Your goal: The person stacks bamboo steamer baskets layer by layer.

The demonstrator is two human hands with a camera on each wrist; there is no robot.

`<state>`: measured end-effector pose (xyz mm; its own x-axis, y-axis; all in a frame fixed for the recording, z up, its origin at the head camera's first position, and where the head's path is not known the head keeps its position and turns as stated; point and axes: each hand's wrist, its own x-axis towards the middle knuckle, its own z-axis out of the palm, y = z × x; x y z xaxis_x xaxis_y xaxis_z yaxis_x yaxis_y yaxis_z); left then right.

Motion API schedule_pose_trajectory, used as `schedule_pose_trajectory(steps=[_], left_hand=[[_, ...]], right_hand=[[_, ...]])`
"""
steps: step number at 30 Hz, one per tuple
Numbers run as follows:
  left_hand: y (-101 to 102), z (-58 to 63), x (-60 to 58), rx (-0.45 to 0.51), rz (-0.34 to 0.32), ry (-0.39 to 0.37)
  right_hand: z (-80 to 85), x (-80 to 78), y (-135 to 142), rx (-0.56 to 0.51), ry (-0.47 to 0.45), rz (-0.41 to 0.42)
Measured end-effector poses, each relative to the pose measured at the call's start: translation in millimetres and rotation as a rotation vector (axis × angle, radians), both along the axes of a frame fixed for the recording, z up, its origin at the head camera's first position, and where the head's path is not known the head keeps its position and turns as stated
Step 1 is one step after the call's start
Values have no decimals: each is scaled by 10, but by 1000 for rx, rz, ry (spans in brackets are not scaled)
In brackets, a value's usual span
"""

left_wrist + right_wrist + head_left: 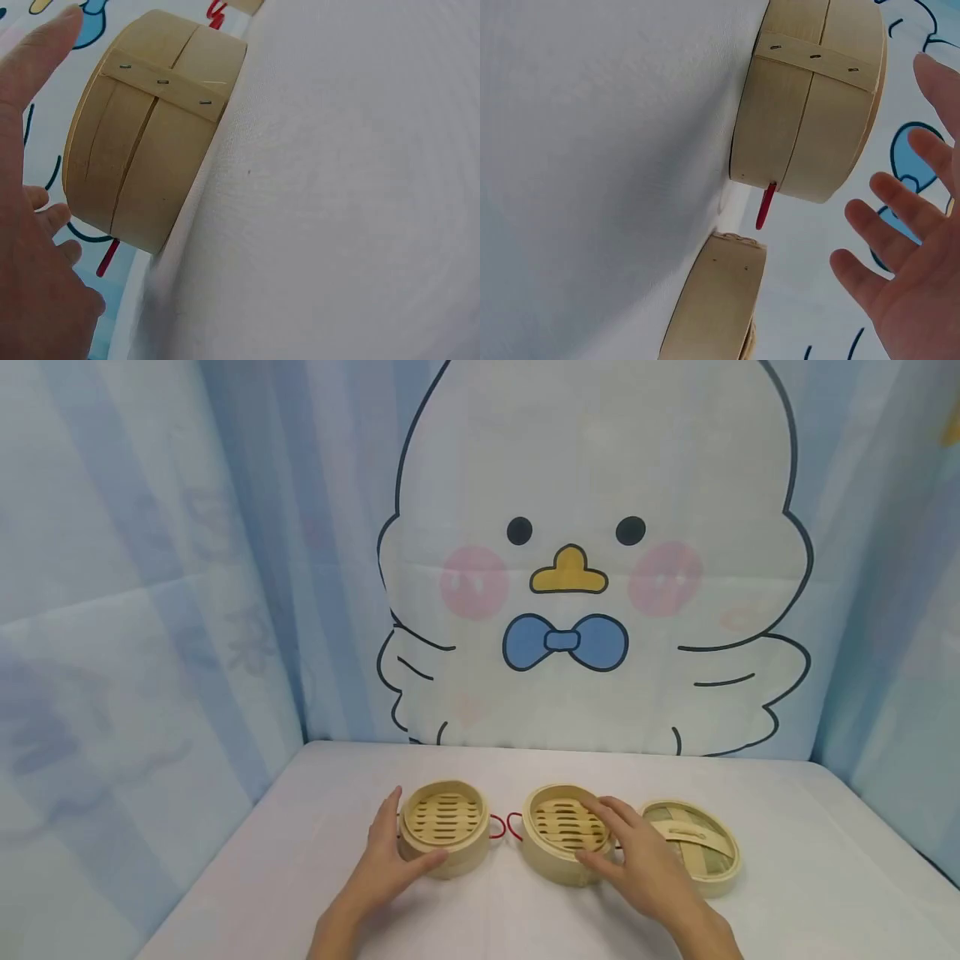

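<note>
Two small round bamboo steamer baskets with slotted bottoms and red side handles stand side by side on the table. Beside the left steamer basket point(468, 858) is my left hand point(378, 868), thumb at the front and fingers along the far left side. In the left wrist view its fingers lie near the basket's rim; contact cannot be made out. My right hand point(648, 868) hovers by the rim of the right steamer basket point(551, 862), fingers spread. The right wrist view shows a gap between those fingers point(877, 232) and the basket wall point(802, 112).
A woven bamboo lid point(693, 835) with a strap handle lies right of the right basket, partly behind my right hand. The white-covered table point(255, 893) meets a backdrop curtain point(570, 702) with a cartoon bird; blue curtains hang at both sides.
</note>
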<state>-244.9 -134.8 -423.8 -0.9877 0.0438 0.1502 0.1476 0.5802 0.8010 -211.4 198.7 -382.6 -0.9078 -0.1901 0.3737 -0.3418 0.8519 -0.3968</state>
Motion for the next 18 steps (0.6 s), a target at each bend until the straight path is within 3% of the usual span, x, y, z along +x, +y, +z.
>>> schedule_pose_trajectory(steps=[13, 18], left_hand=[[-10, -89, -29, 70, -39, 16], [-8, -94, -29, 55, -35, 3]], right_hand=[[-90, -6, 17, 32, 28, 67], [-100, -14, 9, 62, 31, 71]])
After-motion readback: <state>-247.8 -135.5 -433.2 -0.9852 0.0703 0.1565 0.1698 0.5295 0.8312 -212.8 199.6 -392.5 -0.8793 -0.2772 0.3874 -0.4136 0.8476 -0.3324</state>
